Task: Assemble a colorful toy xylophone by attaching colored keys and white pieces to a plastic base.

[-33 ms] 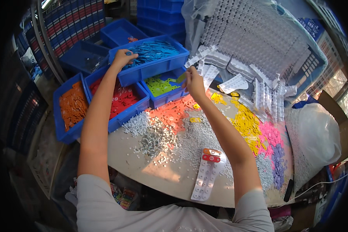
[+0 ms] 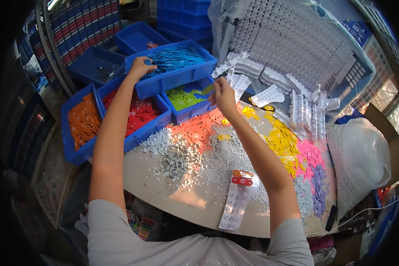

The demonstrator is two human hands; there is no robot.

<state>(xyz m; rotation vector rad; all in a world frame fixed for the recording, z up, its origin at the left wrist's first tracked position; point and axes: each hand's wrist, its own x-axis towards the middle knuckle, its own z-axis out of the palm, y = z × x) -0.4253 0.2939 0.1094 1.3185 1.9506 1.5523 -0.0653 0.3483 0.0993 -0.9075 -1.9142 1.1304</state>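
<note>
My left hand (image 2: 140,68) is at the left end of the upper blue bin, thumb and fingers pinched on a small blue plastic strip (image 2: 147,61). Flat blue strips (image 2: 177,58) fill that bin (image 2: 177,77). My right hand (image 2: 224,96) hangs by the right side of the lower bin, closed on a flat green plastic piece (image 2: 207,89). More green pieces (image 2: 181,98) lie below it in the bin. On the table near me rests a clear molded plastic tray (image 2: 233,208), with an orange piece (image 2: 243,174) and a red piece (image 2: 242,181) across its far end.
Bins of orange pieces (image 2: 83,119) and red pieces (image 2: 142,116) stand at left. Heaps of coral (image 2: 199,131), yellow (image 2: 283,142), pink (image 2: 311,153) and purple pieces (image 2: 319,186), plus metal fasteners (image 2: 179,159), cover the table (image 2: 164,190). Stacked clear trays (image 2: 292,44) rise behind; a plastic sack (image 2: 359,155) stands right.
My right hand has shifted very slightly, and the fingers of my left hand have drawn in a little around the blue strip. Everything else looks the same.
</note>
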